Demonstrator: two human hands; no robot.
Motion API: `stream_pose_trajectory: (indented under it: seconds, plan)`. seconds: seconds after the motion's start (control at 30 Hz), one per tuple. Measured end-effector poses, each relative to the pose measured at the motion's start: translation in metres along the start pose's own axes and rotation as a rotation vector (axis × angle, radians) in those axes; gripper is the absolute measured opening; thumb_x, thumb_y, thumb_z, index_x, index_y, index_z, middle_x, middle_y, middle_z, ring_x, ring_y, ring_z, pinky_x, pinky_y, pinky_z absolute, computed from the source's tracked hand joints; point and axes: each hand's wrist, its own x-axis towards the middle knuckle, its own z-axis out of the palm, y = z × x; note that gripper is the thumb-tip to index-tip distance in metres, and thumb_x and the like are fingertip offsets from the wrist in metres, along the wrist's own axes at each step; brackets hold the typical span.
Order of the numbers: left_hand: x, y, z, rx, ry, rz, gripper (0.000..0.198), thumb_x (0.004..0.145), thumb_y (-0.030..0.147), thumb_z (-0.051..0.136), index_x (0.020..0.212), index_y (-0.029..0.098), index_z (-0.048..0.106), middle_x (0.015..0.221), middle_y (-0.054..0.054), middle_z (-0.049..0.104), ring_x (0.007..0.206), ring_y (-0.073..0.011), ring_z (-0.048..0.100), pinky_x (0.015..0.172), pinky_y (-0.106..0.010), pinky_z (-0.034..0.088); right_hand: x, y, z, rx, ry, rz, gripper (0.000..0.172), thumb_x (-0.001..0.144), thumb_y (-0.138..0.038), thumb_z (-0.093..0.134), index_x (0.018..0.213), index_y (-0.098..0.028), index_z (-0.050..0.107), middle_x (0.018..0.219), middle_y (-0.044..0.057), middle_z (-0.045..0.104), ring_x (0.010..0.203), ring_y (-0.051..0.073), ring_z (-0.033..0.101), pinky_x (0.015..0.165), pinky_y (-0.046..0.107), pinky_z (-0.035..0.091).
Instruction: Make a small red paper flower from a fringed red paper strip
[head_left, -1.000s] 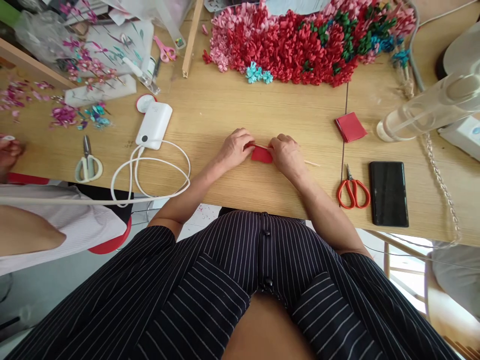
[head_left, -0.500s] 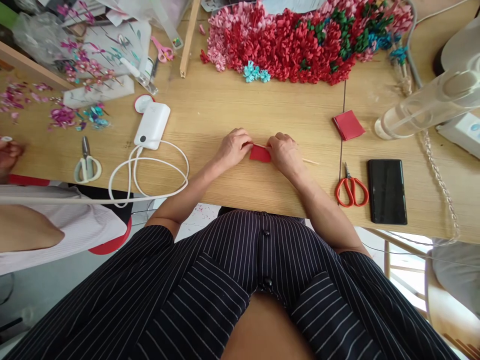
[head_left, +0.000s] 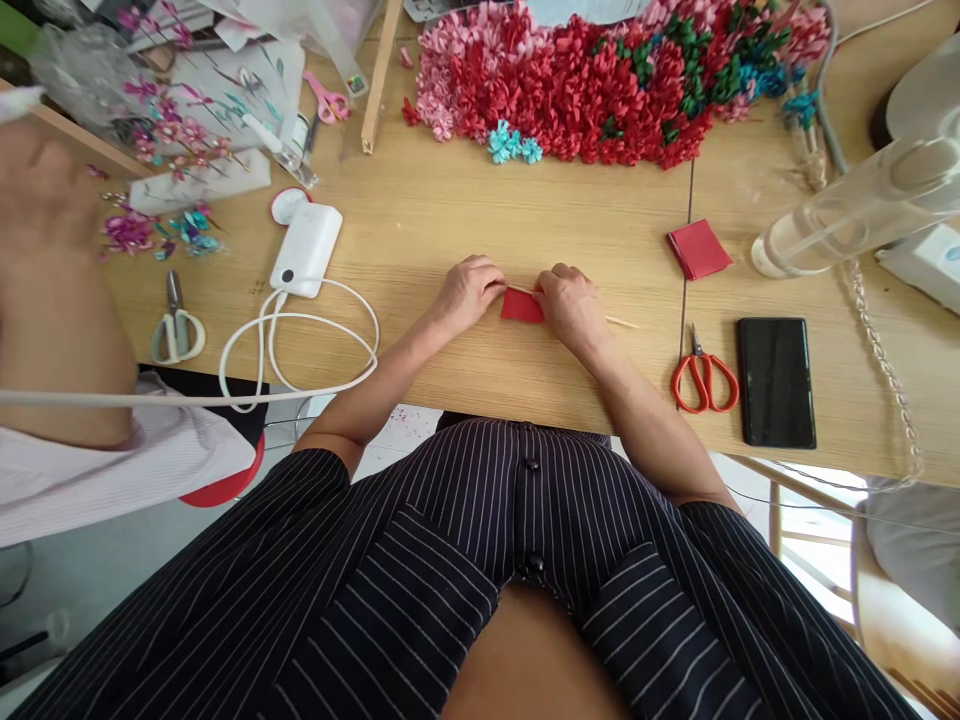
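Between my hands a small red piece of paper or fabric lies along a thin wooden stick, whose end sticks out to the right beneath my right hand. My left hand is closed, its fingertips pinching the left end of the red piece at the stick. At the other end, my right hand is closed with the fingers bent down over the red piece and the stick. Both hands rest on the wooden table. The fingertips themselves are partly hidden.
Right of me lie a stack of red squares, orange-handled scissors and a black phone. A heap of red and pink flowers lies at the back. Left are a white power bank, its cable and a co-worker's arm.
The co-worker's arm at the left has risen and reached forward over the table. My own hands and the red piece stay nearly still.
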Motion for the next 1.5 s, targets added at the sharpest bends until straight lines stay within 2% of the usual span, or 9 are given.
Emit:
stream_pose_trajectory:
  seconds: [0.33,0.5,0.63,0.77,0.93,1.07,1.2,1.33,1.5]
  plan:
    - [-0.001,-0.002,-0.001,0.003,-0.011,0.023,0.018,0.098,0.014,0.060,0.095,0.018,0.077,0.102,-0.007,0.075,0.101,-0.0199,0.068,0.095,-0.034,0.056,-0.001,0.000,-0.001,-0.005,-0.004,-0.002,0.036,0.106,-0.016,0.039,0.119,-0.012,0.073,0.122,0.021,0.072,0.115,0.031,0.066,0.091,0.039,0.049]
    - [-0.014,0.002,-0.002,0.003,0.108,-0.004,0.017,0.099,0.014,0.061,0.100,0.017,0.077,0.104,-0.006,0.076,0.103,-0.0189,0.070,0.097,-0.033,0.056,-0.001,0.000,-0.001,-0.002,-0.009,-0.003,0.037,0.104,-0.013,0.040,0.119,-0.012,0.073,0.123,0.021,0.072,0.116,0.031,0.066,0.092,0.038,0.049]
    - [-0.026,0.007,0.008,0.046,0.209,0.017,0.012,0.096,0.013,0.068,0.103,0.017,0.078,0.108,-0.007,0.077,0.108,-0.0201,0.070,0.100,-0.035,0.056,-0.001,-0.001,-0.003,0.008,-0.021,0.001,0.037,0.104,-0.012,0.040,0.119,-0.011,0.074,0.124,0.020,0.072,0.116,0.031,0.065,0.093,0.038,0.049]
    - [-0.025,0.008,0.018,0.081,0.257,0.061,0.012,0.094,0.010,0.071,0.101,0.015,0.078,0.104,-0.007,0.076,0.104,-0.0206,0.070,0.097,-0.034,0.058,-0.002,-0.001,-0.003,0.004,-0.025,0.009,0.036,0.105,-0.013,0.040,0.119,-0.011,0.074,0.124,0.020,0.072,0.117,0.031,0.066,0.092,0.037,0.048]
    - [-0.021,0.005,0.022,0.116,0.236,0.132,0.013,0.098,0.014,0.066,0.096,0.015,0.078,0.096,-0.006,0.075,0.097,-0.0206,0.070,0.089,-0.033,0.059,-0.003,0.001,-0.002,-0.002,-0.018,-0.010,0.033,0.108,-0.019,0.043,0.119,-0.011,0.073,0.121,0.019,0.073,0.115,0.030,0.067,0.091,0.036,0.048]
    - [-0.021,0.004,0.020,0.101,0.201,0.134,0.014,0.098,0.012,0.066,0.103,0.016,0.078,0.101,-0.007,0.077,0.100,-0.0208,0.070,0.092,-0.035,0.060,-0.003,0.001,-0.002,-0.004,0.001,-0.025,0.031,0.107,-0.020,0.046,0.118,-0.012,0.074,0.120,0.019,0.073,0.112,0.029,0.067,0.091,0.035,0.048]
    - [-0.022,0.004,0.018,0.043,0.221,0.106,0.019,0.092,0.008,0.072,0.109,0.015,0.078,0.105,-0.008,0.079,0.103,-0.0212,0.072,0.095,-0.037,0.060,-0.003,0.000,-0.003,-0.007,-0.006,-0.008,0.034,0.108,-0.018,0.042,0.117,-0.011,0.074,0.120,0.020,0.073,0.113,0.029,0.067,0.091,0.036,0.048]
    - [-0.022,0.001,0.019,-0.020,0.216,0.093,0.020,0.091,0.007,0.073,0.108,0.016,0.079,0.105,-0.008,0.081,0.103,-0.0210,0.073,0.096,-0.037,0.059,-0.003,-0.001,-0.005,0.000,-0.017,-0.009,0.034,0.108,-0.018,0.042,0.117,-0.011,0.074,0.121,0.021,0.073,0.113,0.029,0.067,0.091,0.036,0.048]
    - [-0.018,-0.005,0.022,-0.041,0.197,0.149,0.019,0.094,0.006,0.068,0.104,0.016,0.080,0.100,-0.007,0.082,0.099,-0.0207,0.074,0.093,-0.037,0.060,-0.004,-0.001,-0.005,-0.002,-0.012,-0.010,0.033,0.108,-0.018,0.043,0.117,-0.011,0.074,0.121,0.021,0.073,0.113,0.029,0.067,0.092,0.036,0.048]
